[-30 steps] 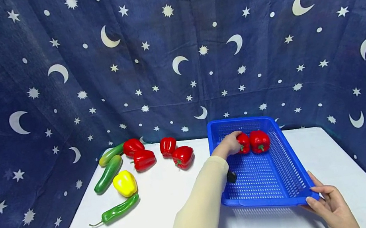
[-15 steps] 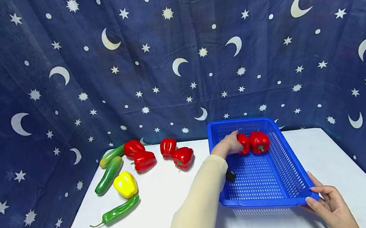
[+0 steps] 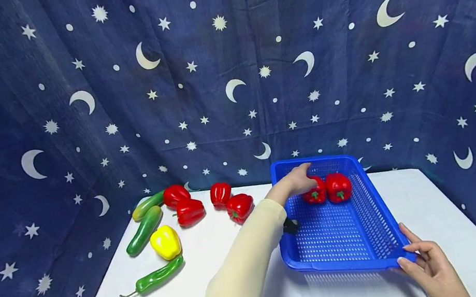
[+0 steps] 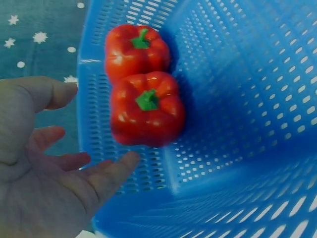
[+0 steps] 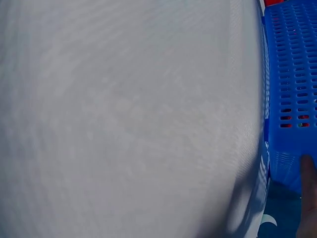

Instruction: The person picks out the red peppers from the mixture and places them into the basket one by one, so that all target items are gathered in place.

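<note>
Left wrist view: the left hand (image 4: 52, 191) has its fingers (image 4: 111, 176) spread wide with nothing held, close to the nearer red pepper (image 4: 148, 124) at their two o'clock. A second red pepper (image 4: 133, 59) touches it on its twelve o'clock side. Both are glossy and lobed, each with a green stem.

From the head view, the pair sits inside the blue perforated basket (image 3: 342, 265), towards its twelve o'clock end. The right hand (image 3: 434, 267) pinches the basket's rim at its five o'clock corner, thumb on top. At nine o'clock, other vegetables, including a yellow pepper (image 3: 166, 242), lie on the white bench (image 3: 404, 194).
</note>
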Motion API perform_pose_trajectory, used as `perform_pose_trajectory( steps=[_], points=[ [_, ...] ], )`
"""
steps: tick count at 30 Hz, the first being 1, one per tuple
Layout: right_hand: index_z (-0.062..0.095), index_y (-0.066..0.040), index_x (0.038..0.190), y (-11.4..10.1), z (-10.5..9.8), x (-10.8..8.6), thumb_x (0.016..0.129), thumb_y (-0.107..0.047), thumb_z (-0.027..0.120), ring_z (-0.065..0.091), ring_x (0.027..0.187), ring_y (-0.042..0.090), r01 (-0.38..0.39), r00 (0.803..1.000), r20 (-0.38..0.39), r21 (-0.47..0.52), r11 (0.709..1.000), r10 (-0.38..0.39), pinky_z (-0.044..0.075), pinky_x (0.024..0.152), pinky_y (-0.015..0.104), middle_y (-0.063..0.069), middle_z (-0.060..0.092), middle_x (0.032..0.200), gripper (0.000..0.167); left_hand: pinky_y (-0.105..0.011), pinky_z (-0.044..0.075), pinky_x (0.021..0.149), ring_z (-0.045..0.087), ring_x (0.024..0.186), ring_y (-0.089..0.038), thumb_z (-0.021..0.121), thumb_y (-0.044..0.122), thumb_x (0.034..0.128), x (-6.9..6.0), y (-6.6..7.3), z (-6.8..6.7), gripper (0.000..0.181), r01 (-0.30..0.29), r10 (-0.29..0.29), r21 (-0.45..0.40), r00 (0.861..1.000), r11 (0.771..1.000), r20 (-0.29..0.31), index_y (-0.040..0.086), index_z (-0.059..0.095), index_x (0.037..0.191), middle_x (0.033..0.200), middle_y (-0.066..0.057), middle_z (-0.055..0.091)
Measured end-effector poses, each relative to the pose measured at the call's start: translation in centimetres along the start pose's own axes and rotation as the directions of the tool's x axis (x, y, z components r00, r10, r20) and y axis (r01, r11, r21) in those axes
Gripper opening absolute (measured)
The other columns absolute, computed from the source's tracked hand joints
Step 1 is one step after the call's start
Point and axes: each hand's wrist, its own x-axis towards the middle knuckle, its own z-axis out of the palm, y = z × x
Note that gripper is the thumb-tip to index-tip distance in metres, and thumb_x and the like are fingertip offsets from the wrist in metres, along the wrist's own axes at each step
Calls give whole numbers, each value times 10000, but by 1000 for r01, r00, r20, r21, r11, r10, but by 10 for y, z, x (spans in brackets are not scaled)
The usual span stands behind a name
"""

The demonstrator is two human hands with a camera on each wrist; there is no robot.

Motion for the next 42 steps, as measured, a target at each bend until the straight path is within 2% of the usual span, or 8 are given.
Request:
perform_pose_trajectory(
  steps=[5,10,17,21,24,28,33,42],
  points=[
    [409,92,1222,2,-1,1,980,131,566,570,1180,-57,38,999,15,52,998,-39,567,826,221,-97,393,1566,291,-333,328,1174,378,1467,-218,620,186,1001,-8,2,-13,636,-110,110,-65,994,992,2,93,377,1581,1591,-107,415],
    [418,87,1219,3,0,1,981,147,546,581,1184,-36,66,997,28,81,995,-68,568,827,221,-111,405,1541,277,-354,339,1171,383,1465,-215,621,195,1009,-21,0,-26,627,-215,216,-113,976,970,0,103,380,1581,1596,-89,413],
    [398,73,1184,4,0,1,975,179,514,594,1187,-4,85,996,29,117,989,-89,589,788,257,-131,435,1519,262,-347,466,1062,515,1332,-181,620,231,1009,-46,-8,-42,623,-273,274,-186,962,944,-22,174,389,1585,1604,-30,398],
    [396,61,1148,5,0,1,975,184,507,574,1197,-16,90,995,24,132,987,-94,599,764,280,-138,445,1506,239,-361,451,1085,473,1399,-211,614,246,1012,-59,-17,-50,621,-301,299,-220,953,928,-40,194,386,1587,1648,-9,322],
    [405,45,1137,5,1,1,974,181,511,563,1201,-29,90,995,17,149,985,-94,599,760,279,-145,455,1496,237,-372,458,1080,454,1419,-231,609,244,1016,-70,-27,-56,623,-324,320,-250,946,912,-59,192,374,1590,1646,-16,323],
    [406,27,1131,6,3,1,980,162,526,562,1189,-50,70,998,-7,137,988,-69,594,763,255,-127,444,1525,236,-413,460,1080,448,1425,-265,618,247,1016,-84,-44,-64,614,-332,316,-284,943,899,-100,190,386,1582,1603,-46,394],
    [396,30,1142,7,3,0,984,161,516,549,1199,-57,71,997,-5,139,988,-71,590,771,248,-103,418,1551,237,-454,443,1094,441,1426,-256,626,256,1022,-99,-67,-72,596,-305,273,-334,952,892,-140,194,405,1571,1589,-28,412],
    [401,18,1159,8,2,-1,996,132,526,511,1229,-64,40,999,12,126,991,-42,566,831,211,-78,385,1579,235,-507,428,1100,442,1427,-301,620,214,1020,-117,-101,-77,567,-253,202,-346,964,904,-175,252,433,1554,1597,29,399]
  ],
)
